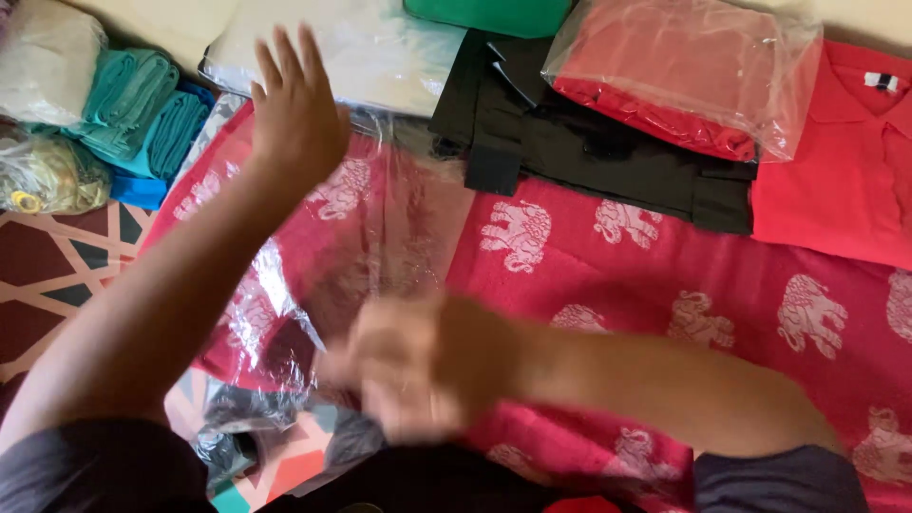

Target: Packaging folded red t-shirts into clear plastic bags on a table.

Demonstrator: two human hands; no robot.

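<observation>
**Clear bag smoothed over red cloth**

A red cloth with white elephants [665,275] covered the work surface, giving the folded garments a clean bed. On it lay a clear plastic bag [380,237], spread flat. The left hand [296,119] hovered open at its far end, fingers splayed; the right hand [418,366], blurred, appeared closed on the near edge. A black garment [579,142] and a bagged red one [684,81] lay beyond

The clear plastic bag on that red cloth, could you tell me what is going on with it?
A person works over a red cloth with white elephants. Their left hand is raised with fingers spread above a clear plastic bag; the right hand, blurred, is at the bag's near edge, its grip unclear. A black garment, a bagged red garment and folded teal cloths lie beyond.
</observation>
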